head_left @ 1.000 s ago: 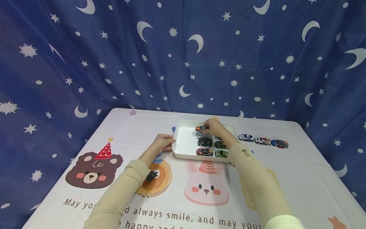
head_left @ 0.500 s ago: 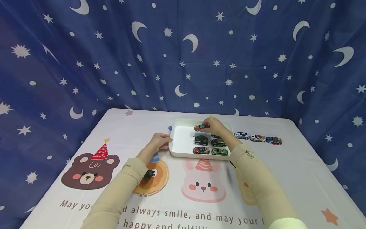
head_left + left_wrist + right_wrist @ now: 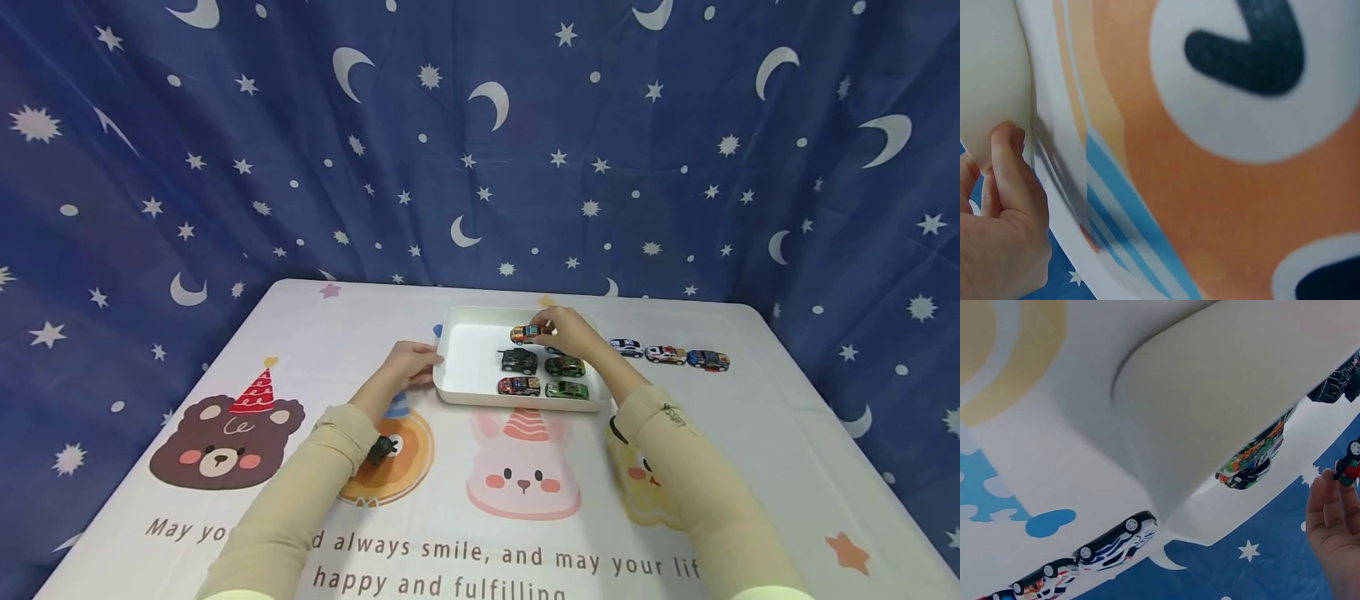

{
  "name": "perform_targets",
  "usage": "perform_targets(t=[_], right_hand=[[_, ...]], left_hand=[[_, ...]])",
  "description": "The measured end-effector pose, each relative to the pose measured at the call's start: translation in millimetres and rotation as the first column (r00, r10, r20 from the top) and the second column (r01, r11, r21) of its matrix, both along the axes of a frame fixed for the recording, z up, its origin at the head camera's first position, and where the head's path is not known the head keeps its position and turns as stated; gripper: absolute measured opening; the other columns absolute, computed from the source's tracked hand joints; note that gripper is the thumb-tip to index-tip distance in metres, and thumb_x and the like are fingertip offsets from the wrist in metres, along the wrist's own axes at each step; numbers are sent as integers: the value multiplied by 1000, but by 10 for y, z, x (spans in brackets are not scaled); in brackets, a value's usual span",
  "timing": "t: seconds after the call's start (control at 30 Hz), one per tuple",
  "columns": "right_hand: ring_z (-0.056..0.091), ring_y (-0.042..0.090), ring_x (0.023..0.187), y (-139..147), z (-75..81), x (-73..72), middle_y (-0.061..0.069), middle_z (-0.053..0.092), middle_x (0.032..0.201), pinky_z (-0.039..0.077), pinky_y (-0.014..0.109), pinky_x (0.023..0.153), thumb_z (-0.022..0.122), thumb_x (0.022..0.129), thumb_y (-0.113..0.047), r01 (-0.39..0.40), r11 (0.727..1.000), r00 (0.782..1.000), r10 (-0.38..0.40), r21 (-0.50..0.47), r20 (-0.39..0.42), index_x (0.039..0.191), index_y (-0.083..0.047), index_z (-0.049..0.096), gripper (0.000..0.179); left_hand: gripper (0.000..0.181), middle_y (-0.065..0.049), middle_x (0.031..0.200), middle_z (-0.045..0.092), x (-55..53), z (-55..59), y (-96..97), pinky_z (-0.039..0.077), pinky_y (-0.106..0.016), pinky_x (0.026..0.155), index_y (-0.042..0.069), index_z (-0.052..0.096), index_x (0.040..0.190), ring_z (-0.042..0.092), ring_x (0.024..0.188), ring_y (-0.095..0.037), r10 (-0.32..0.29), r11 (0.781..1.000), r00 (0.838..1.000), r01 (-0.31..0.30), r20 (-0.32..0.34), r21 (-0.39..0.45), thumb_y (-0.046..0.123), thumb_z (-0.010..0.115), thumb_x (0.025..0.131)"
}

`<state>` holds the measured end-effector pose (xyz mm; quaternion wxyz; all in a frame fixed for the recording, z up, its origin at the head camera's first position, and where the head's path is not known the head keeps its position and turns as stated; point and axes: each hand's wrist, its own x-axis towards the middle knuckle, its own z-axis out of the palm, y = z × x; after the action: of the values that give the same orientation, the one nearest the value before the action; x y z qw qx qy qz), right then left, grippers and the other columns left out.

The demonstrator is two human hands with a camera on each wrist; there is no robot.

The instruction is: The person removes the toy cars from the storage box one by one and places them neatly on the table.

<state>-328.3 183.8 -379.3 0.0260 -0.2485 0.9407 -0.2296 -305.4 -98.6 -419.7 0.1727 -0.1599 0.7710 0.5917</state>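
In the head view my left hand (image 3: 408, 365) grips the left edge of a white tray (image 3: 468, 398). The left wrist view shows those fingers (image 3: 1007, 156) pinching the tray's wall. My right hand (image 3: 573, 335) pinches an orange toy car (image 3: 524, 334) over the tray's back part. Its wheels show in the right wrist view, beside the fingertips. Inside the tray stand a dark toy tank (image 3: 518, 361), a red toy car (image 3: 518, 386), a green toy car (image 3: 567, 390) and a dark camouflage toy car (image 3: 565, 367). Another car is partly hidden behind my right hand.
Right of the tray, a white-blue car (image 3: 627, 348), a white-red car (image 3: 666, 355) and a blue car (image 3: 708, 360) stand in a row. A starry blue curtain (image 3: 375, 167) hangs behind the table. A small black object (image 3: 381, 450) shows by my left sleeve.
The head view has shifted a little. Relative to the tray, my right hand and the orange car have moved slightly right. My left hand keeps its grip on the tray.
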Motion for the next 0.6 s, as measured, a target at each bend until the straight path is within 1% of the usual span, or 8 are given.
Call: perform_targets(t=[0.1, 0.27, 0.43, 0.6], right_hand=[[62, 27, 94, 56, -1, 12, 14, 66, 101, 56, 37, 78, 65, 88, -10, -12, 1000, 1000, 12, -11, 1, 110, 0, 66, 24], [61, 29, 94, 133, 1, 26, 17, 65, 107, 57, 36, 75, 66, 87, -7, -50, 997, 999, 50, -51, -6, 112, 3, 64, 27], [61, 30, 94, 237, 51, 56, 19, 65, 106, 57, 37, 74, 66, 86, -6, -39, 997, 999, 37, -69, -28, 112, 4, 64, 28], [62, 32, 94, 331, 81, 78, 20, 65, 106, 57, 39, 73, 67, 85, -5, -40, 998, 998, 37, -57, -45, 111, 4, 64, 28]], left_hand=[[42, -13, 102, 68, -4, 0, 2, 56, -14, 53, 2, 56, 127, 60, 60, -5, -14, 1000, 1000, 14, -5, -3, 10, 65, 87], [41, -16, 110, 67, 12, -26, -28, 57, -15, 55, 2, 57, 127, 62, 61, -5, -17, 1000, 1000, 17, -3, 0, 10, 65, 87], [41, -19, 115, 65, 11, -24, -13, 57, -15, 56, 1, 56, 127, 61, 60, -4, -19, 1000, 1000, 19, -21, 10, 9, 64, 88], [40, -19, 112, 67, -16, -44, -23, 58, -17, 56, 1, 58, 126, 62, 59, -4, -15, 1000, 1000, 16, -26, 21, 9, 65, 87]])
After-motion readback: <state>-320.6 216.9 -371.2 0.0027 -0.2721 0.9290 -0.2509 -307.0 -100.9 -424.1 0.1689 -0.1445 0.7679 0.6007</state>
